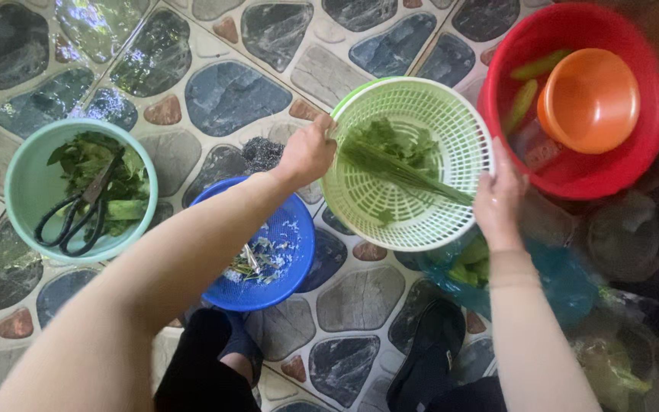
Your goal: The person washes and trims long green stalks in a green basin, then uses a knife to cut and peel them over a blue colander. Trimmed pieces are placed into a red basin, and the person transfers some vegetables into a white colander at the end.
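Note:
My left hand (308, 151) grips the left rim of a light green plastic colander basket (451, 114). My right hand (499, 200) holds its right rim, so the basket is tilted up towards me. Inside lie leafy greens and long green stalks (400, 159). Below my left forearm sits a blue basket (299, 252) with vegetable trimmings.
A pale green bowl (24, 183) at the left holds leaves and black scissors (78, 215). A red basin (634, 145) at the upper right contains an orange bowl (590, 99) and green vegetable pieces. A blue plastic bag (558, 278) with vegetables lies by my right wrist. The floor is stone-patterned tile.

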